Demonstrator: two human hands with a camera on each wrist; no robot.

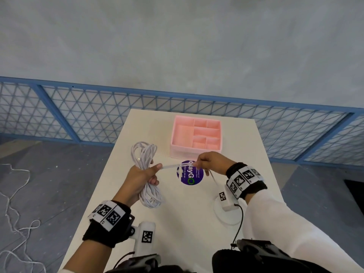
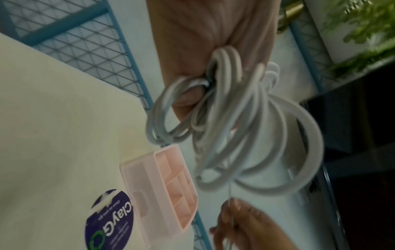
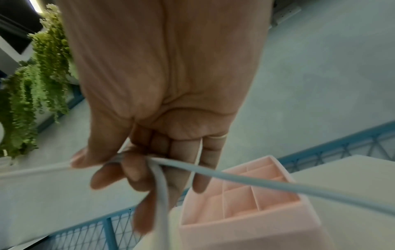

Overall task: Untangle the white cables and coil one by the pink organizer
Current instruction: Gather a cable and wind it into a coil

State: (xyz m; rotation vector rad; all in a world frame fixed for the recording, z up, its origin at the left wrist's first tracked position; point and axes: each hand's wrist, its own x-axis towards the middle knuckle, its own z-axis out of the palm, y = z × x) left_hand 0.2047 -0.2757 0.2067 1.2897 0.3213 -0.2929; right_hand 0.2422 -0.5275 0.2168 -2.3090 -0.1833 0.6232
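My left hand (image 1: 140, 177) grips a bundle of white cable loops (image 1: 146, 170) held upright above the table's left side; the loops (image 2: 241, 135) hang out of the fist in the left wrist view. A taut strand (image 1: 171, 166) runs from that bundle to my right hand (image 1: 206, 161), which pinches it just in front of the pink organizer (image 1: 197, 135). In the right wrist view the cable (image 3: 235, 177) passes between thumb and curled fingers (image 3: 132, 170), with the organizer (image 3: 245, 203) below. A loose end trails down past my right wrist.
The white table (image 1: 187, 213) carries a round purple sticker (image 1: 190, 175) under the strand. A blue mesh fence (image 1: 78, 113) stands behind the table. More white cord (image 1: 17, 213) lies on the grey floor at the left. Hanging green plants (image 3: 36, 84) show in the wrist views.
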